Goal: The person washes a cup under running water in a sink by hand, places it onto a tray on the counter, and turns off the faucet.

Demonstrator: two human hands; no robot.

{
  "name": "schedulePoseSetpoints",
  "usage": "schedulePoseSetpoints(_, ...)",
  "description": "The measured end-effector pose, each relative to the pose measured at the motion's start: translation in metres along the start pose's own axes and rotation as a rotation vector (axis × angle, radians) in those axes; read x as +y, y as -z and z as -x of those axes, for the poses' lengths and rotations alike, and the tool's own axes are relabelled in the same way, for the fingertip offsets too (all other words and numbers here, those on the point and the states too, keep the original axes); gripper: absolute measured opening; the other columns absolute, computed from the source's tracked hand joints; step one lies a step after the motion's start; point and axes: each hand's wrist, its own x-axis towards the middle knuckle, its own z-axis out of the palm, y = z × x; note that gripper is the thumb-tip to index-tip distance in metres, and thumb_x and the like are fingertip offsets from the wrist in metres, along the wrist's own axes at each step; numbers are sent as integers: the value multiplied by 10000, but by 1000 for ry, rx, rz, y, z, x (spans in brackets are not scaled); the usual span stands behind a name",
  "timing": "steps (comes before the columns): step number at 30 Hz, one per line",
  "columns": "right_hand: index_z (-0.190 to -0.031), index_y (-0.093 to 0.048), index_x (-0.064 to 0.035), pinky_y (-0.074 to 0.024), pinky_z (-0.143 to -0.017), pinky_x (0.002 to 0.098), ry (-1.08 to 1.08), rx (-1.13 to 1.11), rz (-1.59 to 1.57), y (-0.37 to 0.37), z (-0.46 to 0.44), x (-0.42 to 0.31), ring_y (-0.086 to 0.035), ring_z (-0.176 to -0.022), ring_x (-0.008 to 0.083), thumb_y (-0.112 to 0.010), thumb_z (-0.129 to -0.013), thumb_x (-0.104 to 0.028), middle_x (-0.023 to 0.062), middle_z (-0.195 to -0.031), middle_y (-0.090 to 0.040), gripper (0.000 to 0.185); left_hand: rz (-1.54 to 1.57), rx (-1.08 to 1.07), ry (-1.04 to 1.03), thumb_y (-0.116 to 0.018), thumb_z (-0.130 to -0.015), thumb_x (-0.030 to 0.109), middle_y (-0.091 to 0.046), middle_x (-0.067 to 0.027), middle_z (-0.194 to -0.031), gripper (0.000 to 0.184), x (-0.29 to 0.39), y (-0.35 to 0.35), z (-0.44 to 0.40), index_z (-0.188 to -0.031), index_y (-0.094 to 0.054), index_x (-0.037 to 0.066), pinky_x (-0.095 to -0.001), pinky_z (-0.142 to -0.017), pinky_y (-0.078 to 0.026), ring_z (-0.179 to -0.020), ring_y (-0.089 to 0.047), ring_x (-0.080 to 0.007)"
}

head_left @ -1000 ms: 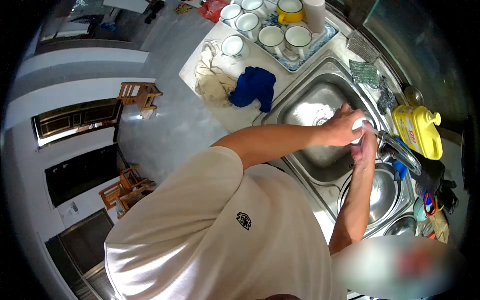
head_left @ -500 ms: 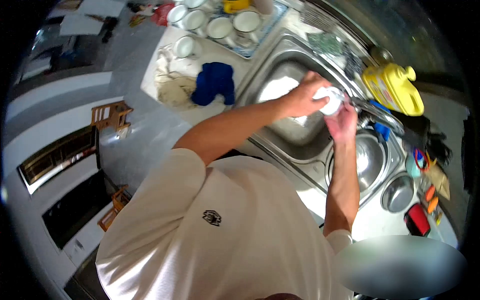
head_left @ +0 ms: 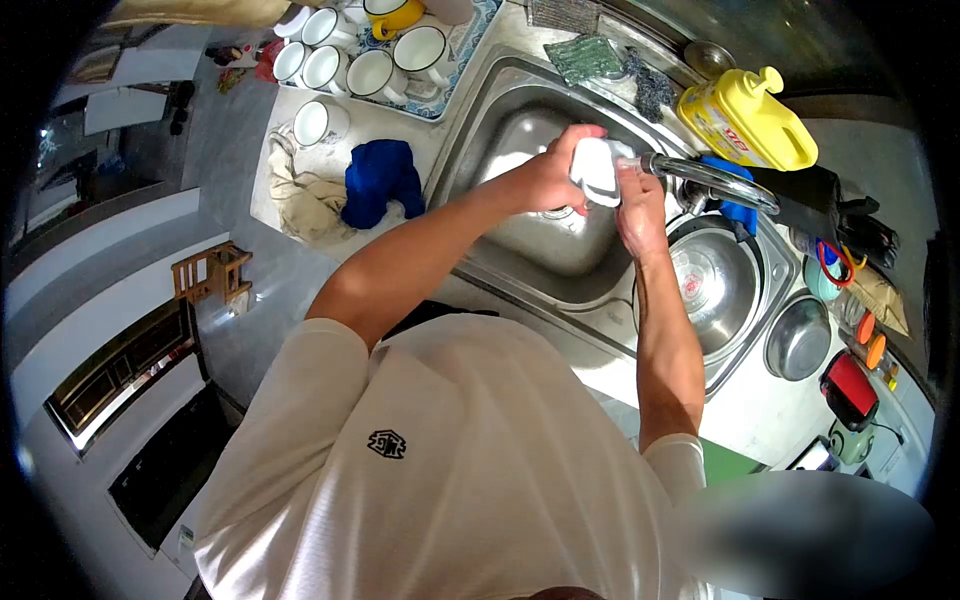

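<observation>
A white mug point(head_left: 594, 162) is held over the sink basin point(head_left: 600, 275), close to the end of the chrome faucet point(head_left: 715, 178). My left hand point(head_left: 552, 178) is closed round the mug's left side, its thumb and fingers on the wall. My right hand point(head_left: 641, 212) grips the mug's right side just below the spout, with its fingertips partly hidden. The mug is tilted, and its handle seems to face me. Whether water is running is hard to make out.
Left of the sink lie a blue cloth point(head_left: 382, 184), a beige cloth point(head_left: 300, 195) and a white mug point(head_left: 318, 123). Several mugs stand on a patterned tray point(head_left: 455, 85). A yellow jug point(head_left: 745, 120) stands behind the faucet; a metal bowl point(head_left: 715, 285) sits in the right basin.
The mug has been turned between my hands, and its handle now shows. My right hand has shifted its hold from underneath to the mug's side. The whole view has also shifted.
</observation>
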Motion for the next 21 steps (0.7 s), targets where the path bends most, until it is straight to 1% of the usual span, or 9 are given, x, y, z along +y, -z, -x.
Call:
schedulePoseSetpoints(1,-1078,-649,28,-487,-783,274,-1,1,0,4,2,5,-597,-871,117,-558,-1039,-257,41,-969,-666,302,1,-1,1,-722,-734,-34,-521,-100,-1290,896,4,1,1,-1494,-270,113,-363,-961,-485,-1174,-555,-211)
schedulePoseSetpoints(3,-1044,-676,36,-453,-721,259,57,10,124,-4,14,-4,-556,-807,87,-585,-1020,-320,17,-908,-669,368,793,-63,189,-629,-838,27,-547,-77,-1249,772,8,0,5,-1512,-279,162,-406,-895,-519,-1129,-574,-218)
schedulePoseSetpoints(4,-1007,-685,27,-450,-689,258,98,-2,2,-15,18,-10,-558,-793,77,-589,-1014,-324,25,-899,-673,363,817,-9,202,-557,-948,125,-546,-72,-1250,586,5,-3,3,-1484,-328,187,-431,-843,-538,-1093,-582,-218)
schedulePoseSetpoints(7,-1002,-680,30,-460,-676,265,0,-33,126,-15,15,-20,-572,-792,75,-595,-1010,-309,33,-927,-682,350,795,119,330,-598,-967,165,-484,-120,-1300,488,-4,-10,-9,-1408,-390,166,-427,-786,-547,-1136,-547,-249)
schedulePoseSetpoints(9,-1015,-673,21,-467,-659,275,-60,55,39,-22,3,-23,-592,-783,90,-602,-1002,-280,34,-936,-682,310,649,107,339,-658,-942,227,-480,-148,-1308,501,-2,-19,-5,-1368,-407,144,-451,-873,-515,-1185,-512,-307)
schedulePoseSetpoints(11,-1021,-660,-18,-511,-678,312,-186,273,-219,-26,-5,-29,-629,-768,149,-590,-1014,-247,57,-944,-679,240,-333,313,-285,-713,-890,216,-474,-191,-1317,584,-4,-30,0,-1374,-398,130,-486,-1004,-438,-1250,-443,-385)
schedulePoseSetpoints(12,-1065,-667,-29,-524,-660,339,-188,247,-285,-17,-12,-22,-646,-788,178,-602,-1005,-238,68,-953,-679,227,-266,257,-190,-756,-841,192,-440,-242,-1342,660,-1,-30,1,-1383,-390,113,-508,-1099,-344,-1302,-368,-446)
schedulePoseSetpoints(16,-1065,-670,-65,-504,-696,318,-287,180,-364,-7,-22,-16,-648,-800,169,-604,-965,-163,47,-943,-676,156,-556,200,-235,-775,-821,193,-409,-267,-1347,702,6,-29,10,-1391,-378,91,-506,-1097,-365,-1321,-386,-443)
schedulePoseSetpoints(21,-1082,-660,-28,-501,-729,297,-214,256,-256,-22,-8,-14,-643,-829,164,-592,-967,-170,55,-939,-663,195,-301,289,-240,-832,-756,276,-454,-250,-1308,783,-5,-21,5,-1384,-404,85,-457,-1053,-422,-1244,-481,-421)
